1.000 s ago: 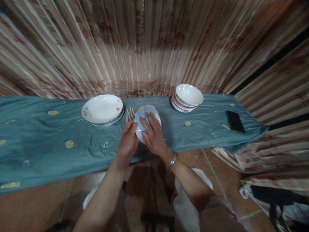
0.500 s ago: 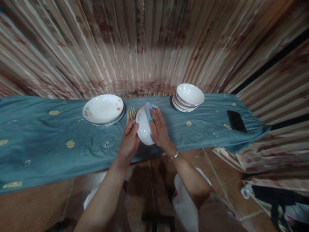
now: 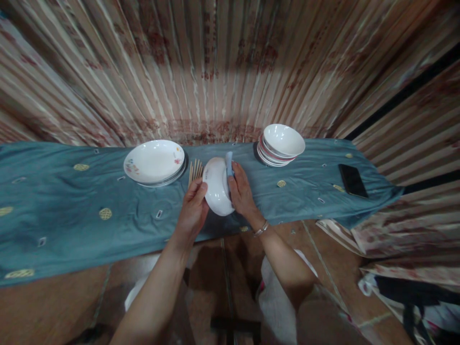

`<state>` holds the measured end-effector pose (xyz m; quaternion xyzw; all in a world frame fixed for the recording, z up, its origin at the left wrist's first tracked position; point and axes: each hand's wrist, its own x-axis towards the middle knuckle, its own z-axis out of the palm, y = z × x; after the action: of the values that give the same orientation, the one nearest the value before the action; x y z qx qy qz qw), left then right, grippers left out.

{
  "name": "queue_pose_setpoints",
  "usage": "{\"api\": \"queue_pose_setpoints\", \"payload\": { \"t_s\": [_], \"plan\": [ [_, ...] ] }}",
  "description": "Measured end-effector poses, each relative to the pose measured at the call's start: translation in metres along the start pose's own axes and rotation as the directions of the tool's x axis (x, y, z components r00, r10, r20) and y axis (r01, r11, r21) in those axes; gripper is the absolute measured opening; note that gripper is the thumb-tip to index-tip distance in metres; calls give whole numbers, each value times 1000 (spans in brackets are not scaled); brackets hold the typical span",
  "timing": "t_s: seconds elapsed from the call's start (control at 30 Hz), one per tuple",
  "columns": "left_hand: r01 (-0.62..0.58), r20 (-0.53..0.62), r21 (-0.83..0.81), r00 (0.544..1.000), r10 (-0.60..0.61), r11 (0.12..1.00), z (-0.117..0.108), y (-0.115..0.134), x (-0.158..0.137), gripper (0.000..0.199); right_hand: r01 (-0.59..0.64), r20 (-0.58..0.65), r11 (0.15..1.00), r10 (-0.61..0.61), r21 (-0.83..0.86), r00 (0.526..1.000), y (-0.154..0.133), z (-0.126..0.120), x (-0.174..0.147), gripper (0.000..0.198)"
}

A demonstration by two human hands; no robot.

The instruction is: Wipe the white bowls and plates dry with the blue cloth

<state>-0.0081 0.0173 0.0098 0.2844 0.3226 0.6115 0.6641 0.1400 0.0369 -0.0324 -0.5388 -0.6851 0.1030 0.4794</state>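
Observation:
A white bowl (image 3: 216,189), tilted with its outside toward me, is held over the cloth-covered table. My left hand (image 3: 195,203) grips its left rim, thumb on the outer wall. On the bowl's right side, my right hand (image 3: 241,190) is closed around a light blue cloth (image 3: 229,164) that touches the bowl; part of the cloth is hidden by the fingers. Several wooden chopsticks (image 3: 195,170) lie just behind my left hand.
A stack of white plates (image 3: 154,163) with floral edges stands on the left of the teal tablecloth (image 3: 79,215). Stacked bowls (image 3: 282,143) stand back right, and a black phone (image 3: 352,180) lies farther right. A pleated curtain (image 3: 230,67) hangs behind the table.
My right hand and the blue cloth have shifted slightly right across the bowl, from its base toward its right side. My left hand keeps its grip in nearly the same place.

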Motion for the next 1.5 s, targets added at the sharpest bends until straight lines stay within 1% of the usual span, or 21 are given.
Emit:
{"api": "queue_pose_setpoints", "payload": {
  "t_s": [0.2,0.37,0.43,0.6,0.77,0.87,1.0,1.2,1.5],
  "plan": [
    [3,-16,-13,1000,-3,1000,0,0,1,28,-44,-6,999,44,0,999,8,1,-7,54],
    [2,-33,-70,999,-4,998,2,1,1,31,-76,-1,997,76,6,997,11,3,-15,56],
    [7,-44,-76,999,-11,997,3,1,0,30,-96,4,995,96,3,995,11,3,-17,57],
    [33,-74,-30,997,-35,999,3,4,1,23,-122,18,992,123,-8,992,8,0,-23,58],
    [41,-84,-63,995,-46,997,4,5,2,25,-152,28,988,152,-2,988,6,-3,-33,57],
    [51,-92,-56,994,-56,997,2,5,3,24,-153,46,988,153,4,987,4,-5,-41,56],
    [60,-129,-53,989,-67,997,-1,5,5,23,-146,67,989,146,-4,987,1,-7,-50,56],
    [72,-160,-110,983,-89,991,1,6,6,24,-204,108,979,205,-20,973,-9,-13,-58,57],
    [55,-140,-74,988,-65,996,-3,3,9,24,-160,145,987,163,-33,976,-25,-19,-69,55]
  ]
}}
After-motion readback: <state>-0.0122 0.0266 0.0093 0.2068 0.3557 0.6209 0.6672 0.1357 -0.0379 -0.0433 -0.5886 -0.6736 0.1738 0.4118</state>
